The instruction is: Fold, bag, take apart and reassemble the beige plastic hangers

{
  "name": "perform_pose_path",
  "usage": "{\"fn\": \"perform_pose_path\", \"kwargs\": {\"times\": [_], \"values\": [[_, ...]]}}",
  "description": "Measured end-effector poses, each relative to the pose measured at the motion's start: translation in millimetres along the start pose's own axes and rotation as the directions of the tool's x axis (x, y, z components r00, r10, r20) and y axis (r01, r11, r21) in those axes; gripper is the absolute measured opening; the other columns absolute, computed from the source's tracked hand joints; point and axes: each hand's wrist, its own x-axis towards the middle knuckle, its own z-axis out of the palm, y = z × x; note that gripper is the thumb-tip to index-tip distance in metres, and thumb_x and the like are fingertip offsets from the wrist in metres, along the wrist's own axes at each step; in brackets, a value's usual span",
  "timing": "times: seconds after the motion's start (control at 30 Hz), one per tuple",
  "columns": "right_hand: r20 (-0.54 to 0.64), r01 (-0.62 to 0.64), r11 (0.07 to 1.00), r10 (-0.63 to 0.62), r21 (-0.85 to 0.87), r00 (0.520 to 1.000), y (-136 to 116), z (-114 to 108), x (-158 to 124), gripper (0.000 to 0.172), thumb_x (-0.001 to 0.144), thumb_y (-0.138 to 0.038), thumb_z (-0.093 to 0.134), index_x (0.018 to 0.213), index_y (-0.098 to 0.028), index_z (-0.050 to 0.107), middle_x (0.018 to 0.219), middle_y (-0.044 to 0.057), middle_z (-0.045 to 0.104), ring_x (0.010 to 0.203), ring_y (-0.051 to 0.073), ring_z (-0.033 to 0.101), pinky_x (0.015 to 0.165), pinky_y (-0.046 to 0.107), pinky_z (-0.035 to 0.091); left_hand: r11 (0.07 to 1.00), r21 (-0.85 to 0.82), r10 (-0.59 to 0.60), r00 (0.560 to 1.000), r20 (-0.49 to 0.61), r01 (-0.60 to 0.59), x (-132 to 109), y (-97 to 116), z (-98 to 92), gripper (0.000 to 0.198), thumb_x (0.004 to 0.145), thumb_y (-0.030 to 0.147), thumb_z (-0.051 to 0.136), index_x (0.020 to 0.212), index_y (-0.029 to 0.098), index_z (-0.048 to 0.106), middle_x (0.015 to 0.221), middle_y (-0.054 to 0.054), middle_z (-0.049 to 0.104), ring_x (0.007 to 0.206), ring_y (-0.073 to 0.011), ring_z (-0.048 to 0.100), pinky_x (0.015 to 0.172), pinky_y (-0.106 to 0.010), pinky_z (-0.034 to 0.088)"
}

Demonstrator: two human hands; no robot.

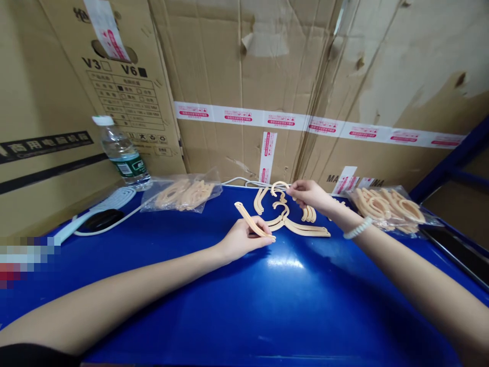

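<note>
On the desk [244, 316], 1 hanger [305, 229] lay just right of the left grip [240, 240]; 1 bottle [128, 158] stood well left, 1 bag [387, 206] right of the right grip [311, 196], cardboard [229, 61] behind.

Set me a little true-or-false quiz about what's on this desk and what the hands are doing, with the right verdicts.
1. The left hand holds a curved strip. True.
2. The pale bracelet is on the left wrist. False: it is on the right wrist.
3. The tabletop is blue. True.
4. The bottle has a red cap. False: its cap is white.
5. Bagged pieces lie at the left and at the right. True.
6. The right hand is touching the bottle. False: its fingertips are at a hook-shaped piece.
</note>
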Motion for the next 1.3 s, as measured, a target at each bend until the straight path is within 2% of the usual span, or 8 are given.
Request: {"fn": "perform_pose_path", "kwargs": {"times": [0.07, 0.13, 0.23, 0.4, 0.67, 0.8, 1.13, 1.3], "values": [[0.068, -0.001, 0.988, -0.01, 0.151, 0.998, 4.1, 6.6, -32.6, 0.033, 0.084, -0.051, 0.071, 0.082, -0.022, 0.057, 0.063, -0.001, 0.061, 0.053, 0.015, 0.061, 0.051, 0.028, 0.054, 1.0, -0.002, 0.005, 1.0, 0.007, -0.005, 0.2, -1.2, -1.2, 0.025, 0.07, 0.029, 0.084, 0.077, 0.016, 0.064, 0.077, -0.002, 0.07, 0.069, -0.0143, 0.066, 0.069, -0.027, 0.051], [0.185, -0.03, 0.858, -0.077, 0.512, 0.98, 9.3, 18.8, -63.4, 0.037, 0.075, -0.048, 0.083, 0.081, -0.021, 0.057, 0.071, 0.0, 0.066, 0.063, 0.017, 0.068, 0.059, 0.029, 0.059, 1.0, 0.0, 0.01, 1.0, 0.008, -0.01, 0.4, -2.7, -2.2, 0.025, 0.07, 0.028, 0.084, 0.078, 0.016, 0.065, 0.078, -0.002, 0.071, 0.071, -0.0157, 0.067, 0.069, -0.027, 0.052], [0.159, -0.039, 0.723, -0.099, 0.689, 0.982, 17.2, 40.4, -95.7, 0.034, 0.072, -0.042, 0.088, 0.084, -0.021, 0.062, 0.08, 0.001, 0.068, 0.076, 0.021, 0.074, 0.067, 0.031, 0.063, 0.999, 0.01, 0.031, 1.0, -0.001, -0.031, 0.6, -3.9, -3.2, 0.023, 0.07, 0.026, 0.084, 0.073, 0.016, 0.063, 0.077, -0.003, 0.071, 0.076, -0.018, 0.07, 0.07, -0.028, 0.053], [0.088, 0.034, 0.701, -0.137, 0.713, 0.987, 25.8, 61.1, -106.9, 0.03, 0.074, -0.042, 0.088, 0.077, -0.02, 0.069, 0.085, 0.004, 0.071, 0.075, 0.019, 0.072, 0.072, 0.032, 0.062, 0.994, 0.051, 0.097, 0.994, 0.058, -0.1, 0.4, -1.9, -5.1, 0.02, 0.074, 0.018, 0.08, 0.066, 0.015, 0.061, 0.083, -0.005, 0.073, 0.079, -0.0176, 0.07, 0.072, -0.027, 0.053], [0.13, 0.05, 0.746, -0.181, 0.665, 0.975, 30.4, 62.0, -102.9, 0.025, 0.079, -0.042, 0.084, 0.081, -0.019, 0.073, 0.082, 0.002, 0.07, 0.073, 0.016, 0.067, 0.071, 0.029, 0.056, 0.948, 0.135, 0.257, 0.945, 0.203, -0.287, -2.2, 2.1, -8.4, 0.018, 0.082, 0.017, 0.077, 0.071, 0.014, 0.063, 0.085, -0.006, 0.073, 0.082, -0.0164, 0.069, 0.075, -0.027, 0.054], [0.165, 0.039, 0.746, -0.198, 0.665, 0.966, 29.3, 62.4, -102.7, 0.027, 0.078, -0.044, 0.085, 0.081, -0.019, 0.073, 0.09, 0.004, 0.072, 0.075, 0.016, 0.066, 0.072, 0.03, 0.056, 0.926, 0.159, 0.301, 0.924, 0.235, -0.342, -4.3, 2.6, -7.0, 0.017, 0.082, 0.015, 0.075, 0.07, 0.014, 0.063, 0.086, -0.006, 0.072, 0.082, -0.0165, 0.069, 0.074, -0.027, 0.054], [0.251, -0.034, 0.75, -0.178, 0.661, 0.951, 28.6, 61.8, -101.7, 0.033, 0.08, -0.048, 0.083, 0.086, -0.017, 0.071, 0.08, 0.004, 0.072, 0.064, 0.013, 0.064, 0.064, 0.029, 0.058, 0.855, 0.208, 0.42, 0.869, 0.26, -0.475, -7.7, 2.2, -5.0, 0.018, 0.085, 0.012, 0.072, 0.07, 0.014, 0.063, 0.086, -0.008, 0.07, 0.079, -0.0146, 0.066, 0.067, -0.023, 0.052], [0.264, -0.043, 0.758, -0.173, 0.651, 0.949, 28.8, 62.8, -101.9, 0.033, 0.079, -0.046, 0.084, 0.087, -0.017, 0.069, 0.075, 0.002, 0.071, 0.062, 0.013, 0.064, 0.063, 0.028, 0.058, 0.784, 0.276, 0.486, 0.826, 0.284, -0.556, -8.6, 2.7, -4.8, 0.018, 0.087, 0.012, 0.069, 0.071, 0.015, 0.062, 0.086, -0.007, 0.072, 0.078, -0.0139, 0.068, 0.074, -0.026, 0.053]]}}
